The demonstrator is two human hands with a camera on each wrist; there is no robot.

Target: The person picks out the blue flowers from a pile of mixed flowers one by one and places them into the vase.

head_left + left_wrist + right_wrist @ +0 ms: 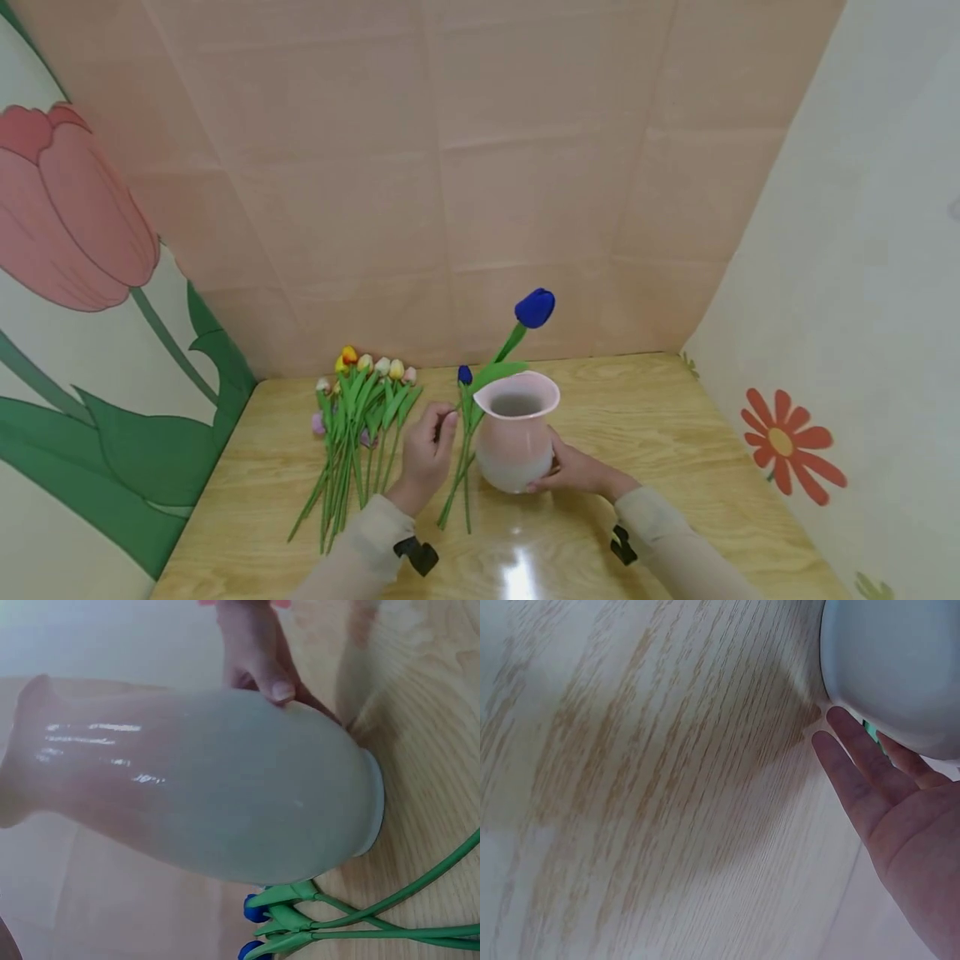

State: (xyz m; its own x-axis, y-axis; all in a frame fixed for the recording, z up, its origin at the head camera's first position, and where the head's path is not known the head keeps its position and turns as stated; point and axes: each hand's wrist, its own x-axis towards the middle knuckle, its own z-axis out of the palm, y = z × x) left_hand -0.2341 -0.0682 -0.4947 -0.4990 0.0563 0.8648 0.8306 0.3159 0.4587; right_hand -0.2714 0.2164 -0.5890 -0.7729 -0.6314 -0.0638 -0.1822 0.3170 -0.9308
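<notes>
Nearest to me are my pale sleeves (367,533), a black device (417,555) strapped at each wrist. Just beyond, my left hand (426,454) is curled, thumb and forefinger pinching the low end of the stem of a raised blue tulip (535,308). That stem slants up and to the right, past the vase's left edge, so the bloom is above and beyond the vase's mouth.

My right hand (581,469) holds the pink-and-white vase (516,450) low on its right side, thumb against the near face and the other fingers reaching round by the foot, a little spread. The vase is near the middle of the wooden table (645,442), roughly upright; I cannot tell whether its foot bears fully on the wood.

Between my left hand and the vase, two other blue tulips (465,375) lie with their stems crossed. Left of that hand is a loose heap of tulips (347,437), yellow, white, pink and purple, heads at the far end. A painted pink tulip (82,208) covers the left wall, a red flower (780,442) the right one; farthest off hangs a creased pinkish cloth (525,150).
</notes>
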